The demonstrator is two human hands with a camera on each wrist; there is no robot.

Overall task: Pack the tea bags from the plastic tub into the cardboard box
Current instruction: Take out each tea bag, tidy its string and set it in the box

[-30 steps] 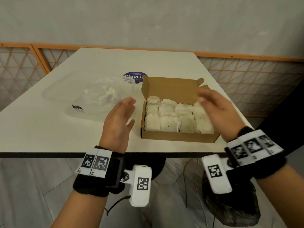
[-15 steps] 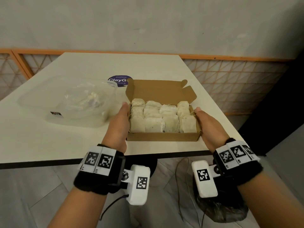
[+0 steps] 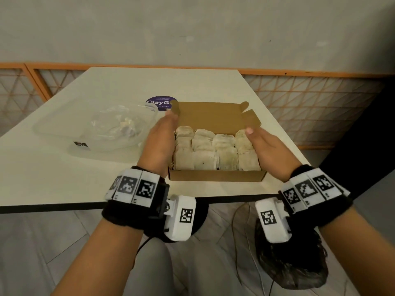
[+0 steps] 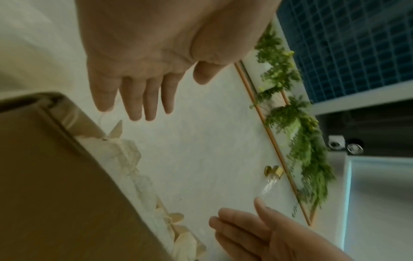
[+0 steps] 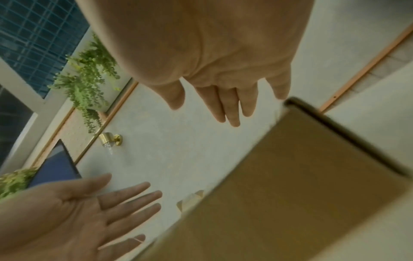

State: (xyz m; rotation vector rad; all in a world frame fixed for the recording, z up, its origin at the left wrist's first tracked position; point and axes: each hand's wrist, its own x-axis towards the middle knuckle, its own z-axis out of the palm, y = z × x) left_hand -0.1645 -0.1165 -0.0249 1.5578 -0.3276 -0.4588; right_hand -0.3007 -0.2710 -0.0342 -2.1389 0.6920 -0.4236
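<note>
The brown cardboard box (image 3: 217, 178) stands near the table's front edge, its lid (image 3: 210, 116) open at the back. Rows of tea bags (image 3: 215, 150) fill it. My left hand (image 3: 162, 137) lies flat along the box's left side, fingertips at the lid's left corner. My right hand (image 3: 265, 146) lies flat along the right side. Both hands hold nothing, and their fingers are straight in the wrist views, left (image 4: 138, 98) and right (image 5: 223, 106). The clear plastic tub (image 3: 64, 133) sits to the left, with a crumpled clear bag and a few tea bags (image 3: 126, 128) inside.
A round purple sticker (image 3: 159, 102) lies on the white table (image 3: 53, 178) behind the box. An orange lattice railing (image 3: 310, 107) runs behind and to the right. A dark bag (image 3: 295, 263) sits on the floor under the table's right corner.
Both hands came down from above the box to flank its sides. They then slid back along them, the left fingertips reaching the lid's corner.
</note>
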